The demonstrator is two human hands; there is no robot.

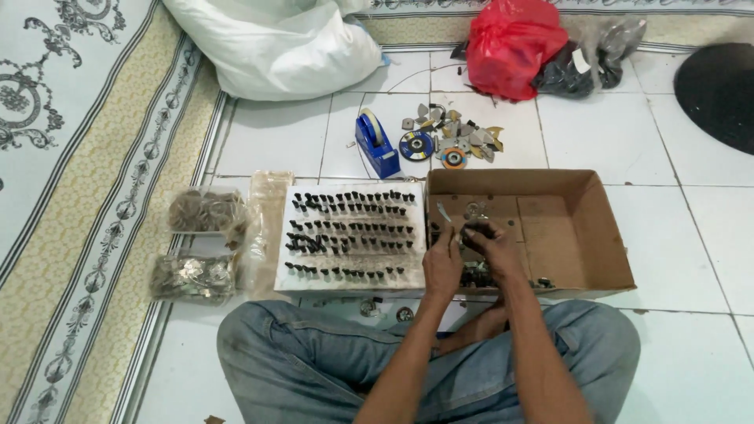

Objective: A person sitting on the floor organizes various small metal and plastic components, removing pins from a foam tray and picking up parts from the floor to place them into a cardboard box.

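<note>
Person sits cross-legged on white tile floor (pixel 691 235), both hands over near-left corner of an open cardboard box (pixel 565 228).

L hand (pixel 442 263): grip closed, fingers pinched on a small thin metal piece (pixel 442 212) that sticks up above the fingertips. Exact shape too small to tell.

R hand (pixel 495 250): just right of L hand, fingertips nearly touching it. Grip curled shut on a small dark part (pixel 479 232); can't tell what kind.

Below/under both hands, inside box along near wall: pile of small dark parts (pixel 479 276). Box floor beyond the hands has a couple of small metal bits.

Immediately left of L hand: white board (pixel 353 239), touching box side, w/ rows of small black pegs (pixel 349 228) standing on it.

Further left of board: clear plastic bag (pixel 267 228) upright-ish, then two clear bags of brownish metal discs (pixel 206 210), (pixel 192 276), one behind the other, at edge of patterned rug (pixel 78 157).

Beyond the hands, past box: blue tape dispenser (pixel 377 143), two round abrasive discs (pixel 416 145), scatter of small grey/tan metal pieces (pixel 463 133). Further back: big white sack (pixel 275 47), red plastic bag (pixel 514 47), dark plastic bags (pixel 597 59) beside it. Black round mat (pixel 719 94) far right.

Near knees, below board: couple of small round bits (pixel 404 314) on floor. Person wears blue jeans (pixel 298 353).
</note>
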